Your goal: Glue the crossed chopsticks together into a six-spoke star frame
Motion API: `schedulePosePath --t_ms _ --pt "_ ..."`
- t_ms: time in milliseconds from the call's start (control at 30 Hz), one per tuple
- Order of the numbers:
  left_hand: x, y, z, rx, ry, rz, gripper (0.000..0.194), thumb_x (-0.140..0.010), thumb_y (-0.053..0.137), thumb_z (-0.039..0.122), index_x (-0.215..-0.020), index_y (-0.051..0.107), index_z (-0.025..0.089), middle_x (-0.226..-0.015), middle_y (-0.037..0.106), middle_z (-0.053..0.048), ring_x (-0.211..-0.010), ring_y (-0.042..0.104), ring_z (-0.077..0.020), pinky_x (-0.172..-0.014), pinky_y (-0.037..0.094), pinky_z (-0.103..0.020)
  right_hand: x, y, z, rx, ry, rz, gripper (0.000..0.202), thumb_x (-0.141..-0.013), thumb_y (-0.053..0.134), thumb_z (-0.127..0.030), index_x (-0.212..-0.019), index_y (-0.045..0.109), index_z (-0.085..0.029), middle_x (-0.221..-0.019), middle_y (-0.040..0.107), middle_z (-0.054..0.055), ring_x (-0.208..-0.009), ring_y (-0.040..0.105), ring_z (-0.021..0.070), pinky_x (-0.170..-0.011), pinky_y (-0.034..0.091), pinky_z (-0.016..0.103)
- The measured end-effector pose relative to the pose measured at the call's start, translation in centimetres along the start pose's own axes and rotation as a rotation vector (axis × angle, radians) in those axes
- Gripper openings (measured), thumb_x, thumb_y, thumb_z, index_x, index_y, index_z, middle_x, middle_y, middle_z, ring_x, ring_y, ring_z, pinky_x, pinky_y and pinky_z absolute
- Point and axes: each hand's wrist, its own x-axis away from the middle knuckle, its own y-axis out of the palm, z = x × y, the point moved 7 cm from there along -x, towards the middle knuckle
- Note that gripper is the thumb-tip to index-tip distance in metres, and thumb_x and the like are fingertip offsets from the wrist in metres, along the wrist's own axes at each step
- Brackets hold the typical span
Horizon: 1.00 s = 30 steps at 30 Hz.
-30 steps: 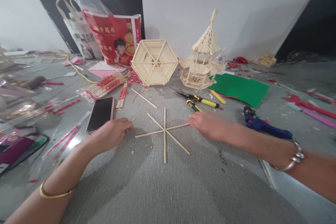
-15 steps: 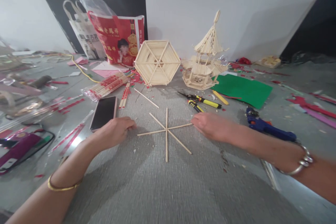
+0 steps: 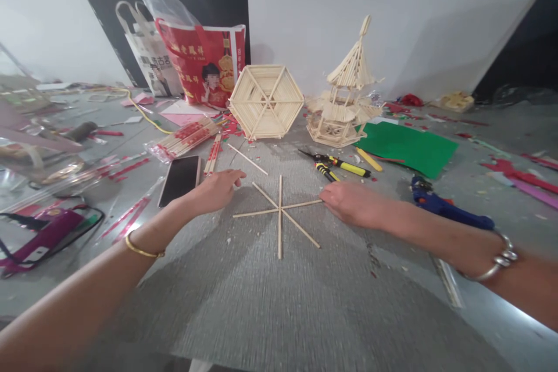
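Observation:
Three thin wooden sticks lie crossed as a six-armed star point(image 3: 279, 212) on the grey mat point(image 3: 279, 302). My right hand point(image 3: 349, 203) rests on the mat with its fingertips touching the tip of the star's right arm. My left hand point(image 3: 215, 190) stretches forward with fingers apart, holding nothing, just left of the star. A single loose stick point(image 3: 247, 159) lies right beyond its fingertips. A dark phone point(image 3: 179, 179) lies flat to the left of that hand.
A hexagonal stick panel point(image 3: 265, 102) leans at the wall beside a stick pagoda point(image 3: 344, 107). Yellow-handled cutters point(image 3: 335, 166), a blue glue gun point(image 3: 444, 209) and green paper point(image 3: 405, 148) lie on the right. A chopstick pack point(image 3: 185, 139) and red bag point(image 3: 204, 67) sit at the left.
My left hand has left the star's left arm tip and reached forward toward the loose stick, its fingers opening. The right hand has stayed at the right arm tip.

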Motion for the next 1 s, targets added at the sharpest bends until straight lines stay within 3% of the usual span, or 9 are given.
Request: schedulePosePath --t_ms 267,1000 --pt "-1.3 0.9 0.6 -0.074 0.043 -0.003 0.041 -0.073 0.038 0.001 -0.103 0.063 0.012 -0.101 0.067 -0.01 -0.098 0.062 -0.02 -0.087 0.047 -0.031 -0.1 0.2 -0.1 -0.031 0.017 -0.031 0.023 -0.091 0.041 -0.01 -0.081 0.062 -0.012 -0.081 0.065 0.01 -0.072 0.056 0.016 -0.06 0.028 0.029" --pt "-2.3 1.9 0.0 -0.01 0.09 0.014 0.048 -0.069 0.039 0.0 -0.106 0.065 0.016 -0.095 0.064 -0.007 -0.092 0.061 -0.0187 -0.083 0.046 -0.029 -0.1 0.5 0.2 -0.07 0.005 0.022 0.027 -0.093 0.037 -0.011 -0.078 0.06 -0.013 -0.077 0.062 0.008 -0.067 0.052 0.0137 -0.06 0.029 0.027"
